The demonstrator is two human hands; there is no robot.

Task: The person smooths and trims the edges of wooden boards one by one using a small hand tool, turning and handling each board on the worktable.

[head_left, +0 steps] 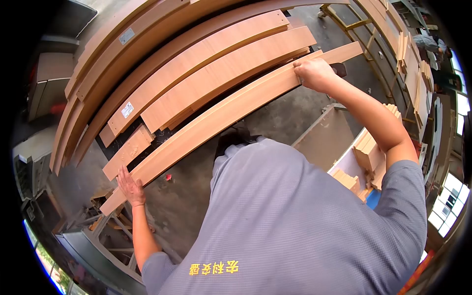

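A long, narrow wooden board (221, 118) lies slantwise in front of me, along the near side of the stack. My left hand (131, 188) rests near its left end, fingers stretched out against the wood. Toward the other end, my right hand (314, 74) is closed over the board's edge, its fingertips partly hidden. Another strip of wood (346, 51) shows past my right hand, under or beside the board. A short wooden piece (129, 151) lies just beyond my left hand.
Wide planks (226, 73) are stacked beyond the board, one bearing a white label (127, 110). To the right stand a bin of wood offcuts (366, 152) and a yellow metal frame (358, 23). A grey metal machine (96, 258) is at lower left. Another person (427, 43) is far right.
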